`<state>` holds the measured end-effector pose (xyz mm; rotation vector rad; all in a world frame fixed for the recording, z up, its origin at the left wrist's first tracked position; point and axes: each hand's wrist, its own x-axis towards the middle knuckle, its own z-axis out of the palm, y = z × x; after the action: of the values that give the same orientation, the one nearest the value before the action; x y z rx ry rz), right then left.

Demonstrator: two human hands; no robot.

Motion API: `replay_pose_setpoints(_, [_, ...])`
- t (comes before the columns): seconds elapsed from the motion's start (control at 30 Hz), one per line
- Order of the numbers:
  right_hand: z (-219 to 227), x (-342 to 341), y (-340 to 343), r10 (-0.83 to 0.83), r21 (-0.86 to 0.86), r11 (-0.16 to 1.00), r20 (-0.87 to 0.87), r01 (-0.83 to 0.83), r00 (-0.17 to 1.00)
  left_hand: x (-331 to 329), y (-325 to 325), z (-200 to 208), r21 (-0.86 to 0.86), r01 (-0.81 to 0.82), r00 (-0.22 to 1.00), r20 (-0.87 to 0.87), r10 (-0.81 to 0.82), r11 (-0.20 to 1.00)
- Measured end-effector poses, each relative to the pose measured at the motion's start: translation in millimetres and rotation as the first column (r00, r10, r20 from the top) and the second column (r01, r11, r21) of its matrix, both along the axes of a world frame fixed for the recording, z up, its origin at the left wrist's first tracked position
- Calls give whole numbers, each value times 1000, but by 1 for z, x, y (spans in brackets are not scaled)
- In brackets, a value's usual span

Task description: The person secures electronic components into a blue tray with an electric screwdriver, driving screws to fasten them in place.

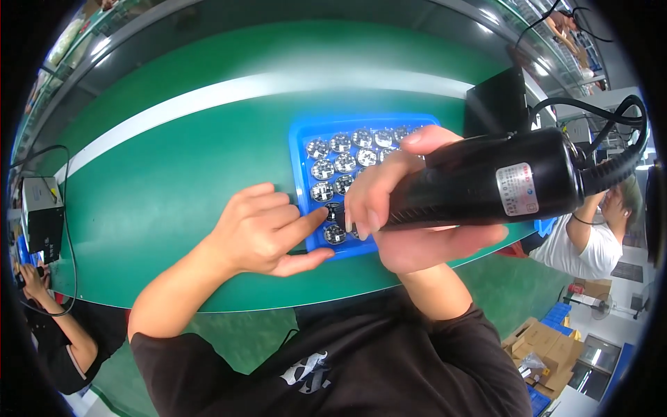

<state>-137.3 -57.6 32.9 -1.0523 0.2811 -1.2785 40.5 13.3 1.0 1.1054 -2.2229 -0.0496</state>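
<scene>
Black tool [479, 184]: a thick handheld cylinder, apparently powered, slanting across the right of centre; its narrow end points down-left into the blue tray, and the tip is hidden behind fingers.
Right hand [410, 244]: closed around the tool's narrower end, fingers curled over it and palm beneath; it has firm hold of the tool.
Left hand [267, 229]: left of centre, loosely curled with index and thumb spread apart, gripping nothing visible; the index tip meets a round part in the tray's left column, though pressure cannot be told.
Blue tray [299, 170]: at the centre of the frame on the green desk [174, 187], its right side largely covered by the right hand and tool.
Round parts [345, 162]: silvery discs with dark details, set in rows inside the tray.
Cable [614, 175]: runs from the tool's back end toward the upper right, near a black box [495, 104].
Step at the disc: seemingly, one disc near the tray's lower left is being worked with the tool while the left index steadies it.
Call on both hands: probably a steady tool, its tip square to that disc, and the left fingertip clear of the tip.
</scene>
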Motion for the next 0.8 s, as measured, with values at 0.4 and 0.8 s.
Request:
replay_pose_setpoints(0.4, [17, -1, 6, 92, -97, 986, -342, -133, 935, -2, 7, 0, 62, 1, 1000, -8, 0, 998])
replay_pose_setpoints(0.8, [-5, -2, 6, 127, -184, 971, -152, -155, 980, -16, 11, 15, 62, -14, 999, 45, 11, 998])
